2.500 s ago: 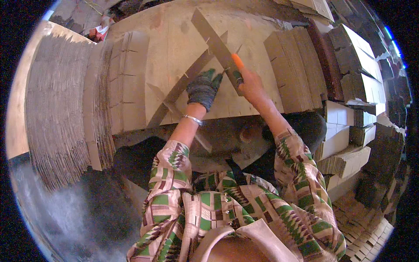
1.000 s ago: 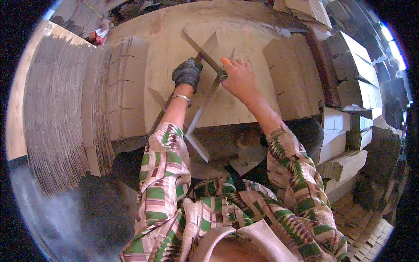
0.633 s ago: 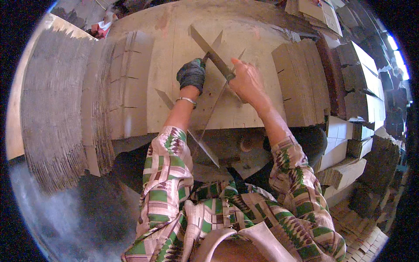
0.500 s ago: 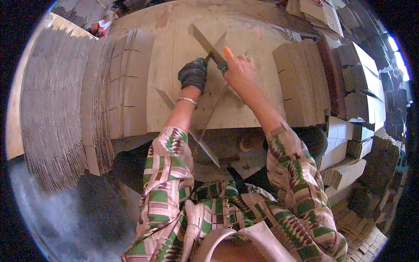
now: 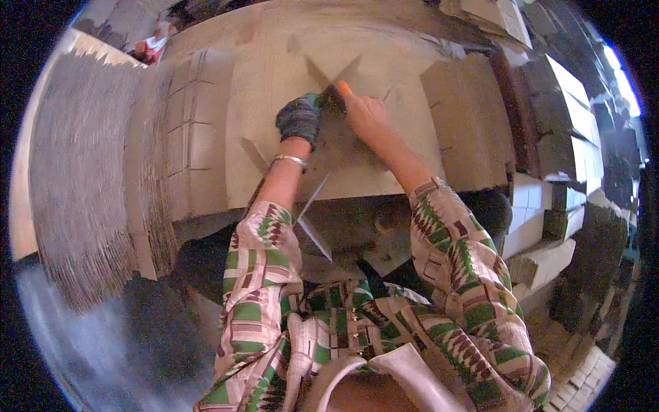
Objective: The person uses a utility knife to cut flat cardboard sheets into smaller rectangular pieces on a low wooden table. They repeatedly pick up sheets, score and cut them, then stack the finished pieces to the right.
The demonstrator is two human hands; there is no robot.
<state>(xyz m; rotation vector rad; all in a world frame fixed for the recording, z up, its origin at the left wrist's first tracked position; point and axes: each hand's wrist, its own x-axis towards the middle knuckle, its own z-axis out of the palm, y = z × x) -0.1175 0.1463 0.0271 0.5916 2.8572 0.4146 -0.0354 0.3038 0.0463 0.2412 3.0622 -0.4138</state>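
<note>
My left hand (image 5: 298,122), in a dark knitted glove with green at the fingertips, is closed near the middle of the table. Beside it my right hand (image 5: 371,122), bare except for an orange finger cover, is closed too. Between them cross thin cardboard strips; one strip end (image 5: 317,73) points to the far left, another strip end (image 5: 349,70) to the far right. A further strip (image 5: 316,240) shows below my left forearm and overhangs the near table edge. My fingers hide where the strips meet, and motion blurs them.
The wooden tabletop (image 5: 264,75) lies under my hands. Tall stacks of cardboard pieces (image 5: 82,165) stand on the left, with slotted cardboard sheets (image 5: 199,130) beside them. Another cardboard stack (image 5: 470,123) is on the right. Beyond it are piled cartons (image 5: 580,130).
Both hands have shifted slightly left in the picture and come closer together. The strip end pointing far left now shows shorter and blurred, and the lower strip has also moved left.
</note>
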